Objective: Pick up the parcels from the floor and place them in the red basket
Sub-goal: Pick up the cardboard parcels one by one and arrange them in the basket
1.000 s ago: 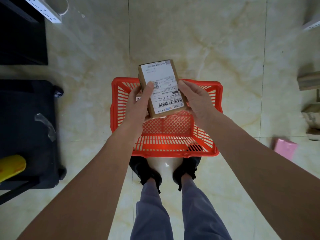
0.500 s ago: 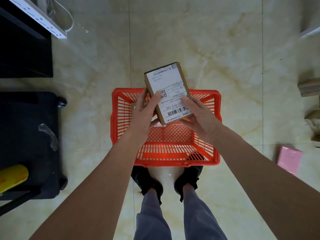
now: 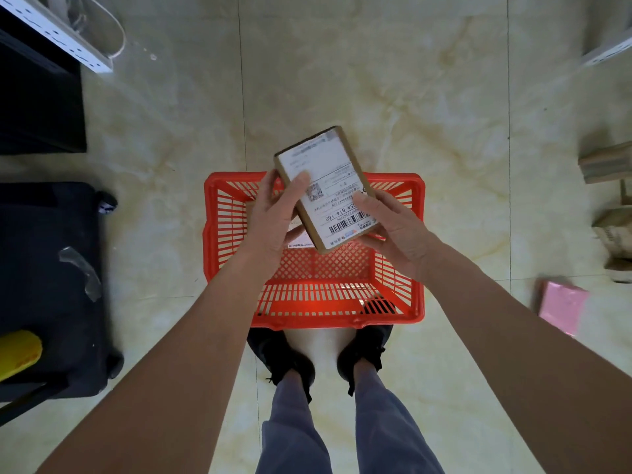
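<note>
Standing over a red basket (image 3: 313, 302) on a pale marble floor (image 3: 342, 80), a person holds a small cardboard parcel (image 3: 325, 186) in both hands, label side up, with a barcode near its lower edge. The parcel hangs above the far half of the basket, tilted so its top end leans toward one o'clock and pokes past the far rim at twelve o'clock. It is not yet inside. Beneath the hands, part of a white label (image 3: 301, 239) shows on the basket's mesh bottom, which suggests at least one parcel has already been dropped in, though most of it is hidden. More work looks to be left: a pink packet (image 3: 562, 306) lies on the floor at four o'clock from the basket, and brown boxes (image 3: 608, 162) sit at the right edge around three o'clock. The left hand (image 3: 273, 220) grips the parcel's left long edge, thumb laid across the label and fingers curled behind. The right hand (image 3: 396, 227) pinches the lower right corner, thumb on top and fingers underneath. Both forearms reach forward and inward from the bottom corners of the view, meeting at the parcel. Two dark shoes (image 3: 362, 350) stand just behind the basket's near rim at six o'clock. A black cart (image 3: 51, 268) sits at nine o'clock.
</note>
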